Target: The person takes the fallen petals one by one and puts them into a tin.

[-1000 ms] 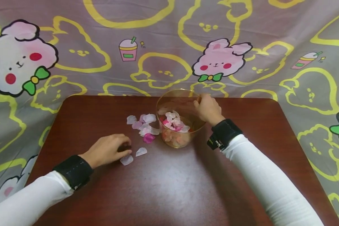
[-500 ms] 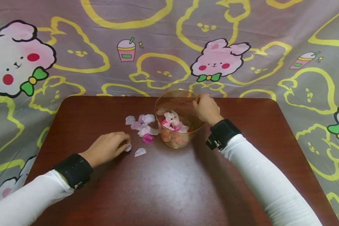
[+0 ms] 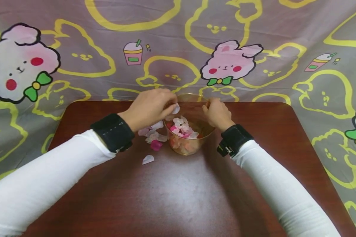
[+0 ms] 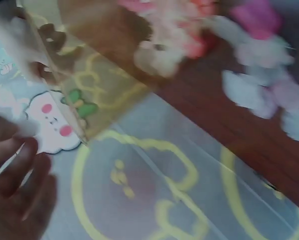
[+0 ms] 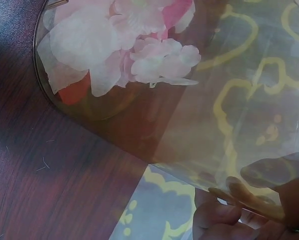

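Note:
My left hand (image 3: 154, 105) pinches a pale petal (image 3: 176, 109) at the left side of the rim of a clear amber bucket (image 3: 184, 146). In the left wrist view the fingers (image 4: 24, 165) hold that whitish petal, blurred, beside the bucket's wall. My right hand (image 3: 218, 113) grips the bucket's right rim, thumb and fingers on either side of the wall in the right wrist view. Pink, white and reddish petals and blossoms (image 5: 159, 60) lie in the bottom of the bucket, which tilts toward me.
Left of the bucket lie several loose pale petals (image 3: 152, 135), partly behind my left forearm, and a magenta petal (image 3: 156, 145). One white petal (image 3: 148, 159) sits nearer on the brown table (image 3: 172, 197). A patterned cloth (image 3: 166, 42) hangs behind the table.
My left hand has picked up a pale petal from the table and carried it up and right to the bucket's rim. The right hand and the bucket stay in place.

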`<state>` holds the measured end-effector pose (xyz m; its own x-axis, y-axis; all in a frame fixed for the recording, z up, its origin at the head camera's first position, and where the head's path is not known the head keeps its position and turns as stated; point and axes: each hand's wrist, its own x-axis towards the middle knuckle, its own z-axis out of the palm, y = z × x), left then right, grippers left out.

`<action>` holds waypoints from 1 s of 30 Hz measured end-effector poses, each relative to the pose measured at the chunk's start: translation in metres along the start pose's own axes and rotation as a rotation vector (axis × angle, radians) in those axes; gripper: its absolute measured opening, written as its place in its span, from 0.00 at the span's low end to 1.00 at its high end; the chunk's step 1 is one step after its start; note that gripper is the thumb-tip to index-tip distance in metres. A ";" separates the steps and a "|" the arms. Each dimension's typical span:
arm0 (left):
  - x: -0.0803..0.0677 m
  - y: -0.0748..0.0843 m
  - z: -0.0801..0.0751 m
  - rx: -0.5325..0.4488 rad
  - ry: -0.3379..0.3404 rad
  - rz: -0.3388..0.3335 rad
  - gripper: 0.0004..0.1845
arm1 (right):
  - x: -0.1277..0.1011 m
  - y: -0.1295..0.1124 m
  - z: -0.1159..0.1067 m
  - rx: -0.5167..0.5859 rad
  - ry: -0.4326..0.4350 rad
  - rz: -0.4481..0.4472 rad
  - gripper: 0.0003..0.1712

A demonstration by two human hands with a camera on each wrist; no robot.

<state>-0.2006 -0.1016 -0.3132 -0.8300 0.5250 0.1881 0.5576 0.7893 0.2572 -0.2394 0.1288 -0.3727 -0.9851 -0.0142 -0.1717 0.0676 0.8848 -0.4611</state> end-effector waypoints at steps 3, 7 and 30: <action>0.019 0.010 0.010 0.024 -0.148 0.004 0.07 | 0.000 -0.001 0.000 0.002 0.009 -0.005 0.14; 0.030 0.017 0.023 0.036 -0.290 0.020 0.04 | 0.000 -0.004 0.000 0.004 0.014 -0.011 0.14; -0.039 -0.034 0.018 -0.119 -0.064 -0.152 0.13 | -0.001 -0.001 -0.001 0.009 -0.010 -0.006 0.15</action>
<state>-0.1872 -0.1436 -0.3461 -0.9018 0.4249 0.0788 0.4203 0.8199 0.3888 -0.2385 0.1287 -0.3713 -0.9839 -0.0241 -0.1771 0.0630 0.8805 -0.4699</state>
